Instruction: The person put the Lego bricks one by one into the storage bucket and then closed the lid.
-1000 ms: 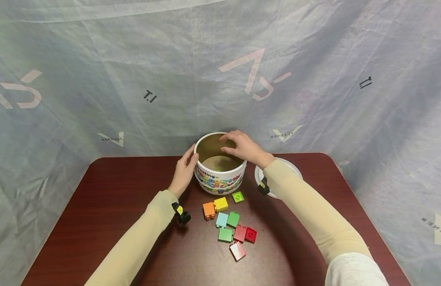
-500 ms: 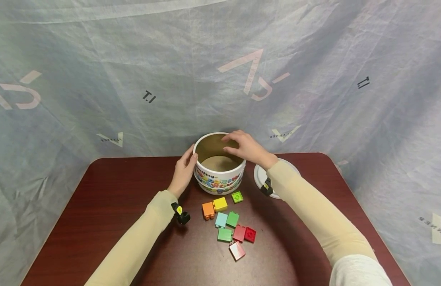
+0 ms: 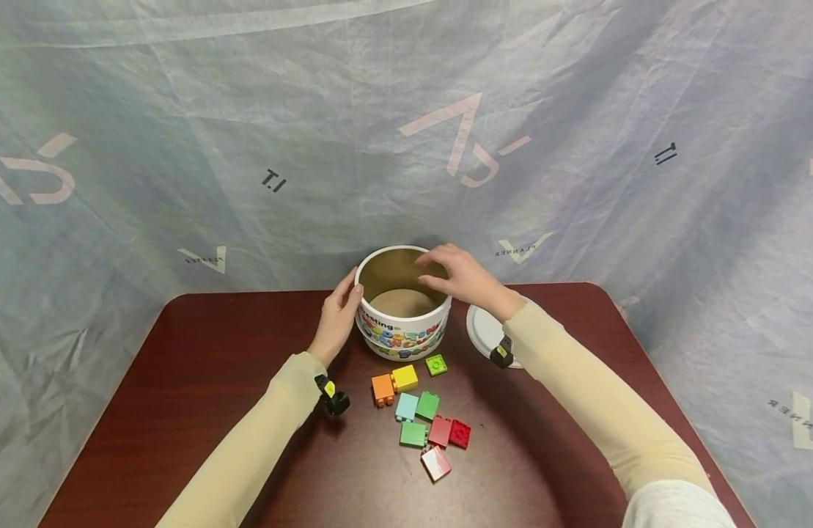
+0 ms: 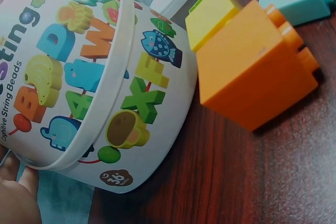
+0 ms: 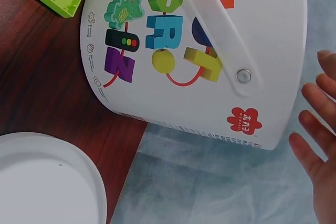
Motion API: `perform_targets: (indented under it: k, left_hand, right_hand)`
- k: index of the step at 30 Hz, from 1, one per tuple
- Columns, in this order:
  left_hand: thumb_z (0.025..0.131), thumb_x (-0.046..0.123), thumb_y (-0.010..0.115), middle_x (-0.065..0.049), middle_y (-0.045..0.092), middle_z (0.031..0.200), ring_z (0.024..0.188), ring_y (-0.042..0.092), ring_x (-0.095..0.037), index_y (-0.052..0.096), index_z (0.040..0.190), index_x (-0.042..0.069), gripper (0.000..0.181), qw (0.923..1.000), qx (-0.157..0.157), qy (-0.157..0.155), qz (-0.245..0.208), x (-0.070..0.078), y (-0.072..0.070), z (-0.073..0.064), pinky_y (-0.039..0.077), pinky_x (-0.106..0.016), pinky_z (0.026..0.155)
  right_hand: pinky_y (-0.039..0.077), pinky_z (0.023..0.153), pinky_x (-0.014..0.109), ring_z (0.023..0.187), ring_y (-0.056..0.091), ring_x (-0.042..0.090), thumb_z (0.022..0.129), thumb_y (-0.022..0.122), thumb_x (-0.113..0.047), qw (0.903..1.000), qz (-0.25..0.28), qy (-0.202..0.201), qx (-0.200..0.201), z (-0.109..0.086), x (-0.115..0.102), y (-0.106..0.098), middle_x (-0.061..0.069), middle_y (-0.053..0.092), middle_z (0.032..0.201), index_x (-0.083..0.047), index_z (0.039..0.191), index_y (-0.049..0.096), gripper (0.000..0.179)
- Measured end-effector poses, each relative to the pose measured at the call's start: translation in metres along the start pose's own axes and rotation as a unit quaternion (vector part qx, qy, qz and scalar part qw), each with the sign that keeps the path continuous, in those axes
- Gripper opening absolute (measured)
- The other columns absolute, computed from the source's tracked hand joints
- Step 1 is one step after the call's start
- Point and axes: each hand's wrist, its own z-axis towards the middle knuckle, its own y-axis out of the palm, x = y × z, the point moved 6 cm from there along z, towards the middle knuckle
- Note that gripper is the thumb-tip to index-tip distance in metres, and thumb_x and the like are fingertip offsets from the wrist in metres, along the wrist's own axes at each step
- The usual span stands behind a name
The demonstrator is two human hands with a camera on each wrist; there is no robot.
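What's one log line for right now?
left hand: touches bucket | right hand: over bucket, holds nothing | blocks: on table | white lid: on table

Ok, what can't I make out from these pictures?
Lid: head view, partly behind right sleeve; right wrist view, cut off by edges.
Left hand: left wrist view, cut off by left edge.
Bucket, far outside: head view, hidden by itself.
Icon print: right wrist view, too small.
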Motion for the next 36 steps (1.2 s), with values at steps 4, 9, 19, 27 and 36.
perform_targets:
  k: [4, 9, 19, 27, 36]
  left_hand:
    - [0.113, 0.025, 0.048, -0.009, 0.034, 0.168, 0.153, 0.034, -0.03, 0.034, 0.164, 0.01, 0.055, 1.0, -0.004, -0.004, -0.002, 0.003, 0.001, -0.001, 0.033, -0.049, 0.123]
    - [0.113, 0.021, 0.047, -0.014, 0.033, 0.168, 0.153, 0.033, -0.032, 0.033, 0.163, 0.004, 0.055, 0.9999, -0.01, -0.006, 0.003, 0.026, 0.0, -0.009, 0.033, -0.049, 0.123]
    - [0.113, 0.02, 0.048, -0.015, 0.034, 0.167, 0.153, 0.034, -0.032, 0.034, 0.162, 0.002, 0.055, 0.9999, -0.015, -0.007, -0.004, 0.042, 0.0, -0.017, 0.034, -0.049, 0.122]
    - [0.113, 0.026, 0.048, -0.009, 0.034, 0.168, 0.154, 0.033, -0.029, 0.034, 0.164, 0.01, 0.055, 1.0, -0.008, -0.005, -0.001, 0.011, 0.0, -0.005, 0.032, -0.049, 0.123]
    - [0.113, 0.03, 0.049, -0.005, 0.036, 0.167, 0.153, 0.035, -0.026, 0.037, 0.164, 0.015, 0.054, 1.0, -0.002, 0.005, -0.003, 0.001, 0.001, -0.001, 0.033, -0.048, 0.123]
  right_hand:
    - [0.049, 0.104, 0.049, 0.118, 0.06, 0.03, 0.097, 0.076, -0.02, 1.0, 0.006, 0.003, 0.005, -0.008, -0.001, -0.004, 0.012, 0.07, 0.122, -0.003, 0.124, 0.073, 0.031]
    - [0.049, 0.105, 0.05, 0.119, 0.06, 0.029, 0.096, 0.077, -0.019, 0.9998, 0.013, 0.0, 0.013, -0.017, -0.002, -0.01, 0.011, 0.071, 0.122, -0.004, 0.124, 0.073, 0.031]
    - [0.052, 0.1, 0.051, 0.118, 0.06, 0.03, 0.095, 0.078, -0.015, 0.9995, 0.013, -0.016, 0.023, -0.038, -0.004, -0.019, 0.011, 0.071, 0.12, -0.004, 0.122, 0.073, 0.029]
    - [0.056, 0.094, 0.047, 0.118, 0.06, 0.027, 0.096, 0.077, -0.013, 0.9995, 0.023, -0.016, 0.016, -0.056, -0.006, -0.023, 0.009, 0.071, 0.123, -0.005, 0.123, 0.073, 0.029]
    - [0.052, 0.099, 0.049, 0.116, 0.06, 0.025, 0.093, 0.081, -0.013, 0.9996, 0.024, -0.002, 0.013, -0.079, -0.009, -0.021, 0.008, 0.071, 0.12, -0.006, 0.124, 0.073, 0.033]
